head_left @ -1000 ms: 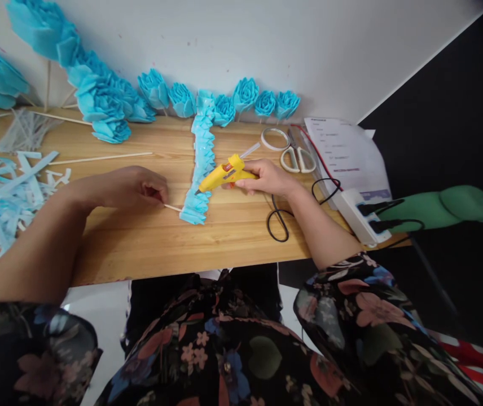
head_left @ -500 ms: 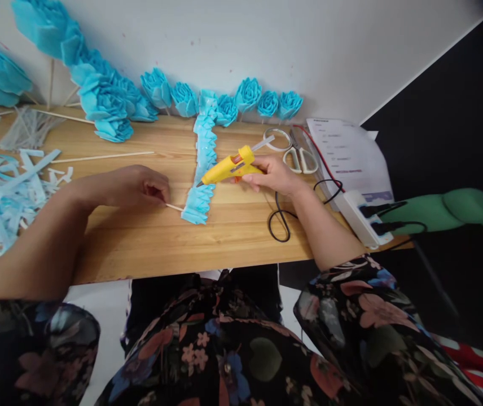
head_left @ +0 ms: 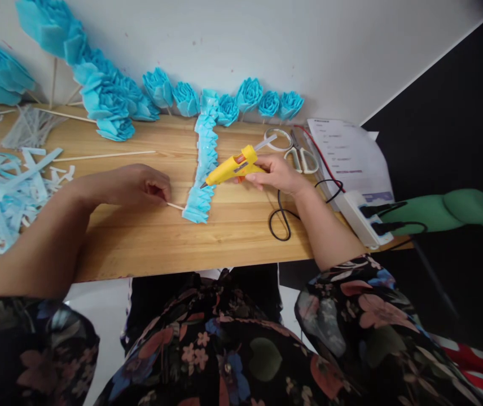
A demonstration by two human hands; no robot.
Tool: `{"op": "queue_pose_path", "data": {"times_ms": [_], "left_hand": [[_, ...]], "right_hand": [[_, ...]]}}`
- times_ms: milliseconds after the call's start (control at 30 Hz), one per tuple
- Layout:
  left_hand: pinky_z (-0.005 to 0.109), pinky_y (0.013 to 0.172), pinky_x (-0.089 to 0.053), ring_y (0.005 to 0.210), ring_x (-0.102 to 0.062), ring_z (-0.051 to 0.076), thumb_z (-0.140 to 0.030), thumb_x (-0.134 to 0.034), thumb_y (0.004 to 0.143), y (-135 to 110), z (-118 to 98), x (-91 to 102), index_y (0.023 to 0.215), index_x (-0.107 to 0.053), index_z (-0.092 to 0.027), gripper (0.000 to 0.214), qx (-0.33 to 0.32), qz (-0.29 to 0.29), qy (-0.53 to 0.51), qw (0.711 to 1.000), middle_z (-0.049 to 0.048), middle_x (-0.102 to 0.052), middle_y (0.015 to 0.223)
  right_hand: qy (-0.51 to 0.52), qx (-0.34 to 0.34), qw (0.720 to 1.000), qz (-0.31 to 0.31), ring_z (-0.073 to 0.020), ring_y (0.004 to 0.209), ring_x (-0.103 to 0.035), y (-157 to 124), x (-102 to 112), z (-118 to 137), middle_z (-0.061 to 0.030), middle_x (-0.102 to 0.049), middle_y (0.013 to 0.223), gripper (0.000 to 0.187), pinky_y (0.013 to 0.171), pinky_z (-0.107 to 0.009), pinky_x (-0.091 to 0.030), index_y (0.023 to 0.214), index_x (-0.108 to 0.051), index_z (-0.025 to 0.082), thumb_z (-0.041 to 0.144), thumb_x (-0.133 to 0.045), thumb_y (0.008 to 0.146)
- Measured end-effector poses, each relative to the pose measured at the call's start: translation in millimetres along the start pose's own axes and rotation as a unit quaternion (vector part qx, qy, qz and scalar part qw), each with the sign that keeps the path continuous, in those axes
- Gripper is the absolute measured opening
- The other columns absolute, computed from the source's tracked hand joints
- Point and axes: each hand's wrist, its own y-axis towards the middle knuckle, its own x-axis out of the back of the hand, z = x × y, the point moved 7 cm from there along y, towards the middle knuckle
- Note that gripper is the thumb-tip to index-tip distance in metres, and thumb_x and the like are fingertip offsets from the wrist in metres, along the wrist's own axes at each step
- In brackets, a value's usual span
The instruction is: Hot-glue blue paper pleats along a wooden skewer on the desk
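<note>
Glue gun wrapped in right fingers; stick pinched between left fingers, beside paper strip

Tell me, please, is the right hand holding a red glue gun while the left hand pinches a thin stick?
No: the head view shows the glue gun in the right hand is yellow, not red; the left hand does pinch a thin stick.

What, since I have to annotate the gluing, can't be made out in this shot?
Head view only:
- How the left hand pinches the wooden stick: the hand itself covers the pinch.
- Whether the glue gun tip touches the blue paper strip: too small to tell.
- The gun's handle: covered by the right hand.
- Text on the printed sheet: too small, blurred.
- Paper scraps: cut by the left edge.
</note>
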Motion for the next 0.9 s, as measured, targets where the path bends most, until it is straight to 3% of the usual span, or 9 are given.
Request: {"op": "queue_pose_path", "data": {"times_ms": [300, 500, 700, 900], "left_hand": [[0.025, 0.077, -0.051, 0.085, -0.069, 0.020, -0.047, -0.072, 0.097, 0.9, 3.7, 0.5, 0.099, -0.085, -0.020, 0.030, 0.021, 0.000, 0.004, 1.000, 0.0036, -0.084, 0.093], [0.026, 0.076, -0.052, 0.084, -0.069, 0.022, -0.047, -0.068, 0.098, 1.5, 2.2, 1.0, 0.097, -0.085, -0.020, 0.032, 0.018, -0.001, 0.010, 1.000, 0.0047, -0.083, 0.093], [0.025, 0.078, -0.052, 0.087, -0.068, 0.023, -0.041, -0.070, 0.097, 1.0, 4.0, 0.2, 0.100, -0.086, -0.019, 0.027, 0.024, 0.004, 0.011, 1.000, 0.0047, -0.084, 0.095], [0.023, 0.079, -0.051, 0.088, -0.066, 0.021, -0.043, -0.069, 0.099, 0.4, 2.8, -0.3, 0.102, -0.085, -0.017, 0.031, 0.027, 0.005, 0.013, 1.000, 0.0046, -0.085, 0.096]], "right_hand": [[-0.020, -0.036, 0.999, 0.034, -0.0088, 0.061, -0.055, -1.4, -0.8, -5.3, -0.0082, -0.089, 0.107, 0.054, 0.055, -0.025, -0.043, 0.137, -0.086, 0.015, 0.052, -0.091, 0.098], [0.009, -0.009, 1.000, 0.016, -0.0071, 0.058, -0.053, -1.8, 4.1, -6.9, -0.0038, -0.085, 0.095, 0.045, 0.058, -0.024, -0.045, 0.125, -0.086, 0.014, 0.052, -0.089, 0.101], [-0.019, -0.038, 0.998, 0.040, -0.0068, 0.059, -0.054, -1.6, -1.7, -3.9, -0.0071, -0.089, 0.110, 0.044, 0.059, -0.026, -0.045, 0.129, -0.087, 0.016, 0.050, -0.089, 0.101], [0.013, -0.012, 1.000, 0.015, -0.0069, 0.058, -0.053, -1.4, 4.3, -8.9, -0.0032, -0.084, 0.096, 0.045, 0.057, -0.025, -0.043, 0.124, -0.085, 0.015, 0.053, -0.089, 0.100]]}}
